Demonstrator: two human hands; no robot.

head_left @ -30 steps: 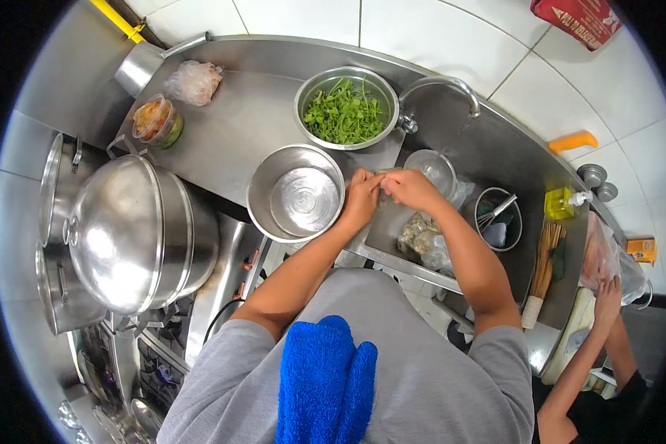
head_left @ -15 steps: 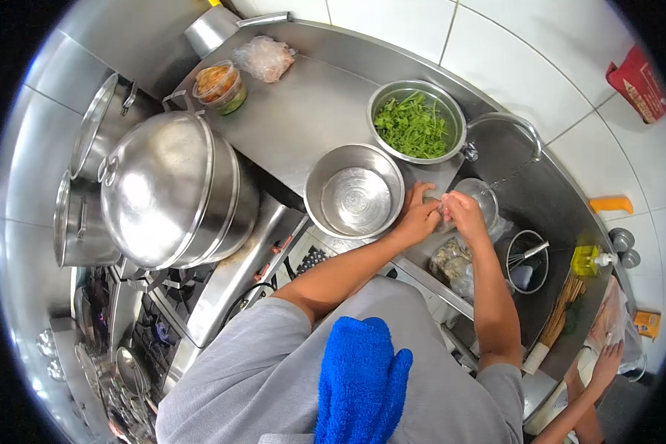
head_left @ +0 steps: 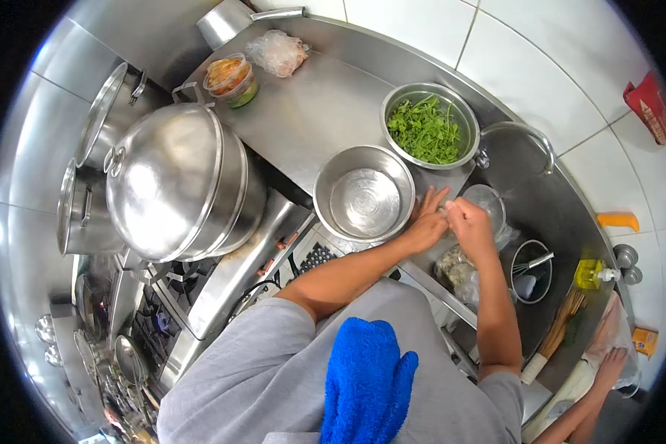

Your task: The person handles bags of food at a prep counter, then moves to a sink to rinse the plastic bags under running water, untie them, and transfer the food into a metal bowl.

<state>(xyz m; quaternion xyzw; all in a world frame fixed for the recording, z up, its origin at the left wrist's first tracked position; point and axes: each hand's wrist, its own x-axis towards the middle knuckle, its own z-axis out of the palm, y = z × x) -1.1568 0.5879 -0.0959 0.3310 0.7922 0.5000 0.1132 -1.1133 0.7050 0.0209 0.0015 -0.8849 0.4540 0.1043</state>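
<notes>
Steel bowl (head_left: 364,194) is being borne by the table (head_left: 314,103); just beside it, the left hand (head_left: 425,223) is being spread open, and farther off the right hand (head_left: 469,226) is being curled tight, any hold being hidden. Close finger work is seemingly being done, steadiness being called for.

Around the domed steel pot (head_left: 172,177)
To its left, two steel pots (head_left: 92,222); to its upper right, a food tub (head_left: 231,79), filled plastic bag (head_left: 275,53) and saucepan (head_left: 225,24); far right, a yellow bottle (head_left: 588,274).
</notes>
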